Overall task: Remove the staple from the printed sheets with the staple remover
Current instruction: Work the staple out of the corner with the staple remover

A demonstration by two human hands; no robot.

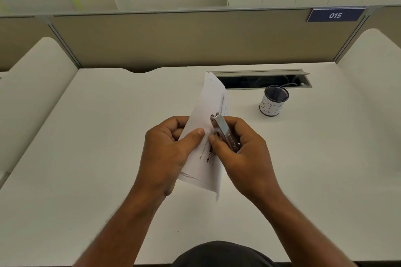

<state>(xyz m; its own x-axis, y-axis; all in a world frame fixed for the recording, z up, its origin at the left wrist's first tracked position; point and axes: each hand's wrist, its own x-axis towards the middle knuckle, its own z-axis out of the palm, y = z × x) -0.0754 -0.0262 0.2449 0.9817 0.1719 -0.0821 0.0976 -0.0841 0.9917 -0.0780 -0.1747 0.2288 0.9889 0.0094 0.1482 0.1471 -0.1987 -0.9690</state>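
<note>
The printed sheets point(211, 97) are white pages with small dark print, held up above the desk middle and tilted away from me. My left hand point(167, 154) pinches their left side, thumb pressed on the front page. My right hand point(245, 154) grips a slim silver staple remover point(222, 130), thumb and fingers wrapped round its lower half. The tool's metal tip rests against the page just right of my left thumb. The staple itself is too small to make out.
A black mesh cup point(273, 103) with a white paper label stands on the white desk point(97, 158) to the right. Behind it lies an open cable slot point(260, 81). A beige partition with a blue 015 plate point(335, 15) closes the back.
</note>
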